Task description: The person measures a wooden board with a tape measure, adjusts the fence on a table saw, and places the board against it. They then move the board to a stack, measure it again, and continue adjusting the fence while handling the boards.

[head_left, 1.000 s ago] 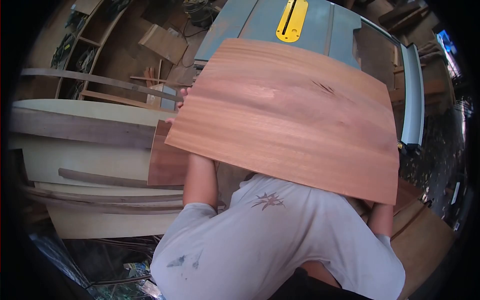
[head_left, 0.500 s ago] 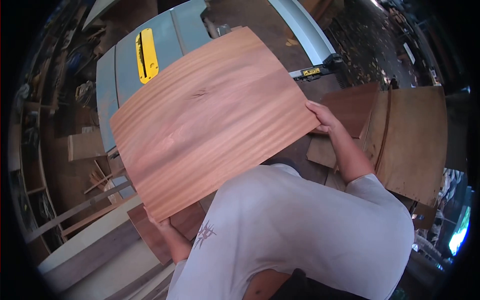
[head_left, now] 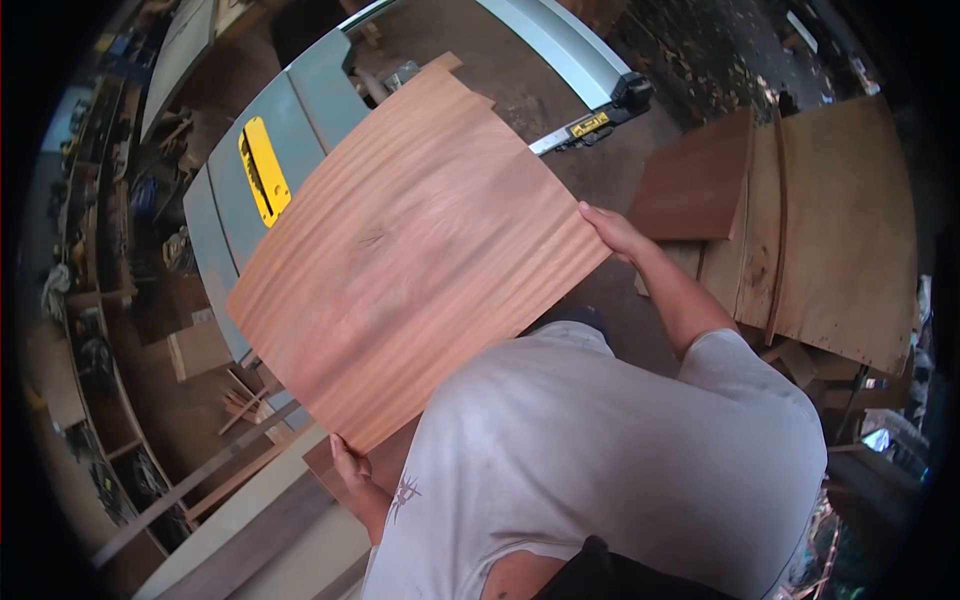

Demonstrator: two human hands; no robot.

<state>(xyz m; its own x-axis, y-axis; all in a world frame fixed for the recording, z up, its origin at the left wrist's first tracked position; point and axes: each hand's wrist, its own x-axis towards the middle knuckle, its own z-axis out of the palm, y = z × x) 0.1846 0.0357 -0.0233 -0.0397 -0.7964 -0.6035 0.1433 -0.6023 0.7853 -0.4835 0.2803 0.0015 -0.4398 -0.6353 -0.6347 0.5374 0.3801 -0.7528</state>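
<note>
- The left hand [head_left: 350, 462] gripped the near left corner of the wood-grained panel [head_left: 410, 240], and the right hand [head_left: 615, 235] gripped its near right corner.
- The panel lay between the person and the table saw top [head_left: 315, 90], overlapping it in view; whether the two touched could not be told.
- With both grips on the near side, the far side probably wanted to dip, so firm, evenly matched hands looked best.
- Spreading the fingers beneath, with thumbs light on the face, seemed kinder to the thin edge.
- Turning it slowly would have kept the far corner off the black end fitting [head_left: 628, 92] of the metal rail [head_left: 570, 50].
- Count: two hands, one held panel, one saw top, one yellow throat plate [head_left: 272, 165], one rail, one end fitting.
- Two reddish-brown boards showed besides: one by the left hand [head_left: 390, 452], one at right [head_left: 695, 185], beside one large plywood sheet [head_left: 840, 230].
- A stepped far edge left a second layer underneath uncertain.
</note>
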